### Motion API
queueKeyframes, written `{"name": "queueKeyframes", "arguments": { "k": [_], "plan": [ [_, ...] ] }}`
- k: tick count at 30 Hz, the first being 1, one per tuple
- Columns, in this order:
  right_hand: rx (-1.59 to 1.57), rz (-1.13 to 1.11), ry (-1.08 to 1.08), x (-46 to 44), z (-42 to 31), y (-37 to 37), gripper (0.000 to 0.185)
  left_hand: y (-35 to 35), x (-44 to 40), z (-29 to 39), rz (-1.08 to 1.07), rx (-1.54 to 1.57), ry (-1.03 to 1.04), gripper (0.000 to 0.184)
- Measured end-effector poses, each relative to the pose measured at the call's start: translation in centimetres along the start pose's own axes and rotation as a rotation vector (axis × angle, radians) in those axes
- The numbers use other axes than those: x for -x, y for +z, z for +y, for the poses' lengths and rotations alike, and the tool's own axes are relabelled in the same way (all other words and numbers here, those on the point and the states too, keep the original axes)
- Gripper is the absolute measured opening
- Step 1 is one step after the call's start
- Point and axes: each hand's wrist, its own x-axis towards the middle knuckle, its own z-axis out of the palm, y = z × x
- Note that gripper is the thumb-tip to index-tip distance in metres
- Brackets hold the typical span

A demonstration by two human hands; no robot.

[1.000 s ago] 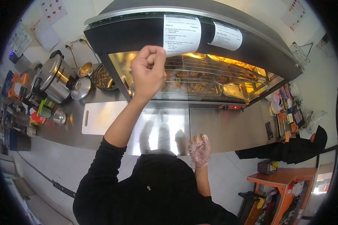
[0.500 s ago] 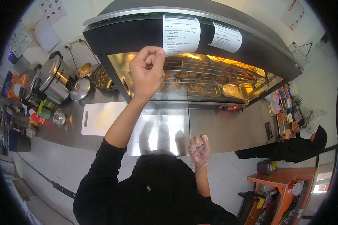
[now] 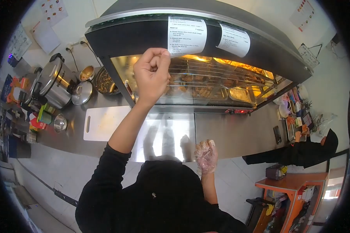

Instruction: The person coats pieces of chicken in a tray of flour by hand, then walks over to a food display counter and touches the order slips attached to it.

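Observation:
My left hand [image 3: 152, 73] is raised in front of the food warmer, thumb and finger pinched on the lower left corner of a printed order slip [image 3: 186, 35]. The slip hangs from the black upper edge of the warmer [image 3: 136, 33], its lower end tilted slightly outward. A second order slip [image 3: 234, 40] hangs to the right, untouched. Low over the counter's front edge is my right hand [image 3: 207, 157], in a clear plastic glove, fingers curled in with nothing visible in them. Behind the warmer's glass, browned food pieces [image 3: 204, 92] lie on trays and wire racks.
On the steel counter [image 3: 233, 132] are a white cutting board [image 3: 105, 123], a small metal bowl [image 3: 60, 123], a large cooker [image 3: 56, 83], a pot lid [image 3: 82, 93] and a phone [image 3: 277, 134]. Another person in black [image 3: 291, 153] is at the right end, near an orange shelf [image 3: 291, 182].
Both hands keep nearly the same pose, the left still pinching the slip's corner. The view has shifted very slightly.

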Motion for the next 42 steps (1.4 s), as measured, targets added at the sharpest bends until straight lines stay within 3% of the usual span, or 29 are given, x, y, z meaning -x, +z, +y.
{"name": "queueKeyframes", "arguments": {
  "k": [5, 14, 42],
  "plan": [
    [0.018, 0.13, -0.026, -0.1, 0.2, 0.1, 0.018, -0.1, -0.1, -0.5, -0.01, -0.013, 0.031, 0.012],
    [-0.003, -0.041, 0.037, -0.3, 0.0, -0.2, 0.019, 0.0, -0.1, -0.5, 0.0, 0.0, 0.012, 0.011],
    [0.016, 0.021, 0.02, -0.2, 0.3, 0.1, 0.02, -0.4, -0.2, -0.8, -0.004, -0.003, 0.071, 0.011]
  ]
}}
